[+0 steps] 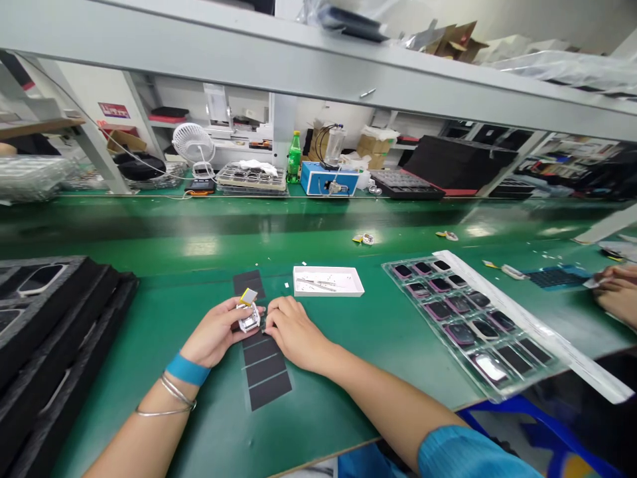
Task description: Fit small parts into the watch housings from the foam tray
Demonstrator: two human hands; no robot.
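Inside the tabletop's point(343, 398) near edge, the left hand point(219, 325) gripped a silver case point(249, 321), probably light and stiff, safest by its sides, while the right hand's point(294, 332) grip was unclear.

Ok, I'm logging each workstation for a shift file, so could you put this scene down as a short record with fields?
Left hand: left hand holds a silver case with a yellow-and-grey piece at its top
Right hand: right hand, fingers bent, close beside the case; grip unclear
Beneath: strip of black rectangles
Beyond hands: white tray holding slim metal tools
Right side: clear tray of dark-faced pieces
Left side: black foam trays
Back: white fan, green bottle, blue machine
Co-worker: hand at far right
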